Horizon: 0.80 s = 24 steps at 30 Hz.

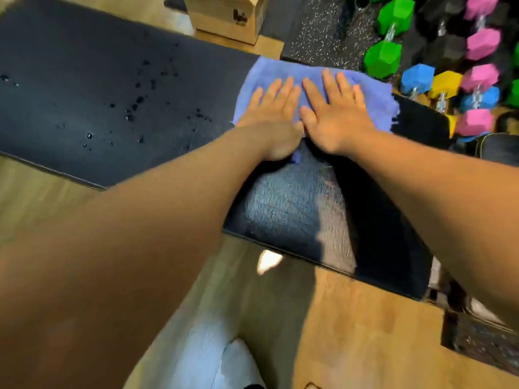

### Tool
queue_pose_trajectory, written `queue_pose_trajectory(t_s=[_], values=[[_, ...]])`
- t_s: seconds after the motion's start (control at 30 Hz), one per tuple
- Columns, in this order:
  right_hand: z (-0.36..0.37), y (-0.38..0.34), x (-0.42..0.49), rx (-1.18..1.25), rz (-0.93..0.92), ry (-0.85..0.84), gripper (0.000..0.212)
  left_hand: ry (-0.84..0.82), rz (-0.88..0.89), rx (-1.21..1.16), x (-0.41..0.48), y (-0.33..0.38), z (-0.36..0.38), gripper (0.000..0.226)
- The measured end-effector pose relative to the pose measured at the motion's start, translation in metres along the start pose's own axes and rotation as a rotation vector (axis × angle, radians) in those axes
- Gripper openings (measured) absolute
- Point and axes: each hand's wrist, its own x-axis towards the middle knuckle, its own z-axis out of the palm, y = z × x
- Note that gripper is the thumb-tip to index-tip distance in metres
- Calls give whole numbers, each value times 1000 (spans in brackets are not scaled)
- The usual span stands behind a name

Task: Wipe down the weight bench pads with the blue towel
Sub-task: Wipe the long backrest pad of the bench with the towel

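- Blue towel (370, 96) lies spread flat on the black weight bench, over the place where the long pad (84, 94) meets the short pad (280, 209), towards the far edge.
- Left hand (269, 116) lies palm down on the towel's left half; fingers (289, 87) are straight and slightly spread, pressing and not gripping.
- Right hand (337, 119) lies palm down just beside it on the right half; fingers (327, 80) are straight and spread too. The thumbs are close together.
- Water droplets (134, 105) are scattered over the long pad, left of the towel.
- Short pad sits nearer the camera under both forearms; its textured surface shows a sheen.
- Hex dumbbells (389, 37) in green, pink, blue, yellow and black are crowded to the right of the bench.
- Cardboard box (224, 15) stands beyond the long pad, with a speckled rubber mat (317, 29) beside it.
- Wood-look floor (351, 318) lies below the bench.
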Motion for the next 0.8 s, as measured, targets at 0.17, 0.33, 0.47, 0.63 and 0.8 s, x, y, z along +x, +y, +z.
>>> queue_pose_trajectory(t_s=[0.17,0.33,0.47,0.63,0.8], values=[[11,-23,-42,34,-34,54,62,112,-26,-72,-58,6,19,66],[35,-60,-187,116,-177,19,56,151,-32,-158,-209,29,55,62],[37,-63,-192,83,-239,-30,59,122,-1,-179,-211,22,55,58],[17,-56,-84,47,-154,13,61,84,-8,-73,-106,-17,26,64],[-3,-56,26,1,-76,49,58,14,-82,-41,5,-51,-7,66]])
